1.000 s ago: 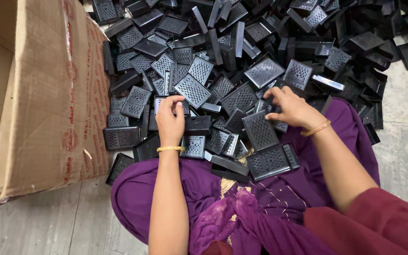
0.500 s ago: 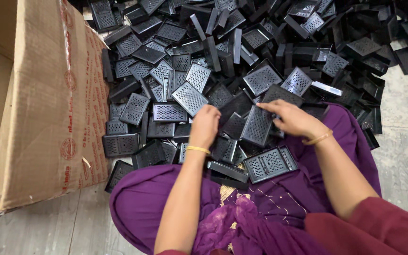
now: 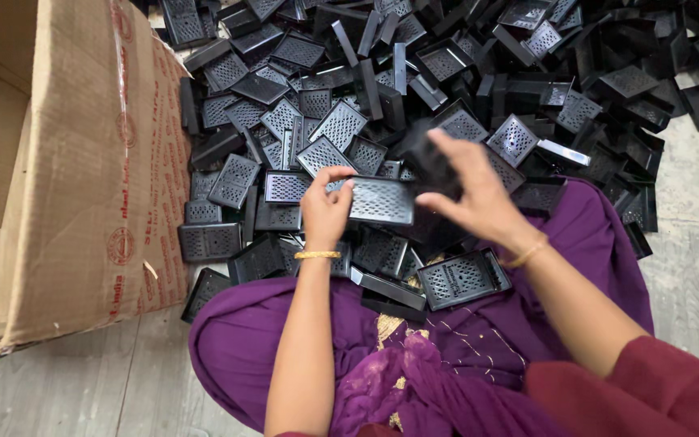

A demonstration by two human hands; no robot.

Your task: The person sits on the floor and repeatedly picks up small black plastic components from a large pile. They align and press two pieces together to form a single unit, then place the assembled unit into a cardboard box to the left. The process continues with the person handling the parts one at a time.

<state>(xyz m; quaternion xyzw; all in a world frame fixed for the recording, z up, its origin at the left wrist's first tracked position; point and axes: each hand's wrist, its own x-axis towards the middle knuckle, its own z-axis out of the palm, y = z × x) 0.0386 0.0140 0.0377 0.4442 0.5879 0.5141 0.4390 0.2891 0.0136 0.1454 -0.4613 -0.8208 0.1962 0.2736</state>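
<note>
The left hand (image 3: 325, 212) clamps its grip on a black perforated tray (image 3: 380, 200). The right hand (image 3: 475, 198) pinches a blurred black piece (image 3: 433, 166). Black trays (image 3: 479, 73) heap the floor (image 3: 689, 243) beside a cardboard box (image 3: 66, 178).

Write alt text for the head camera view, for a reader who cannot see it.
A person's left hand holds a flat black perforated plastic tray while the right hand holds a blurred dark piece beside it, above a big pile of similar black trays on the floor. An open cardboard box stands to the left; purple fabric covers the lap.
</note>
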